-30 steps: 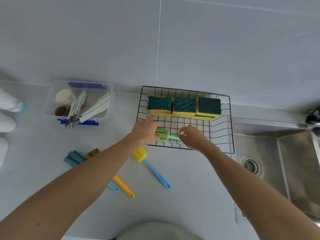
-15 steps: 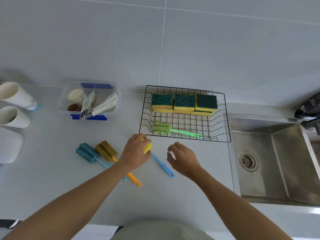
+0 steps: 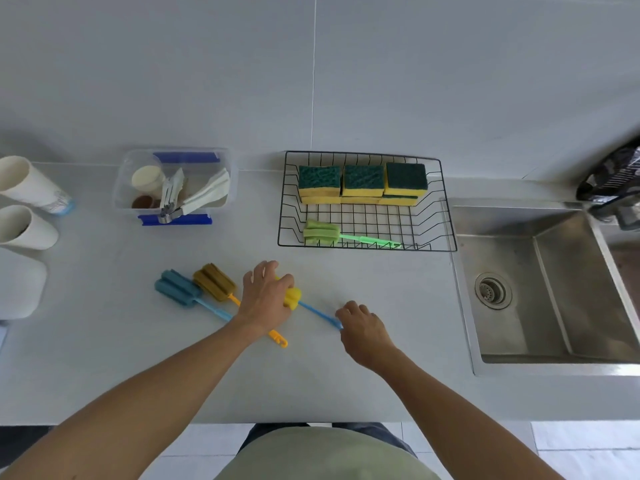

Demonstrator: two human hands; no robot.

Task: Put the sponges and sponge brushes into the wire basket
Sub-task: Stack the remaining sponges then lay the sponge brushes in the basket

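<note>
Head view: both hands have left the wire basket (image 3: 448, 216), green sponge brush (image 3: 322, 232) now inside, left hand (image 3: 265, 299) closing on the yellow-headed brush (image 3: 292, 297), right hand (image 3: 362, 327) pinching its blue handle on the counter.

Two bare forearms, no sleeves visible, no watch or rings seen. Left hand (image 3: 265, 299), right hand (image 3: 362, 329) ungloved. Pale sage-green fabric top (image 3: 322, 455); dark blue denim-like trousers (image 3: 277, 432) below.

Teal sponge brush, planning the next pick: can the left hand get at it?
Probably yes: the teal sponge brush lies uncovered beside the left hand, though that hand now covers the yellow brush head.
</note>
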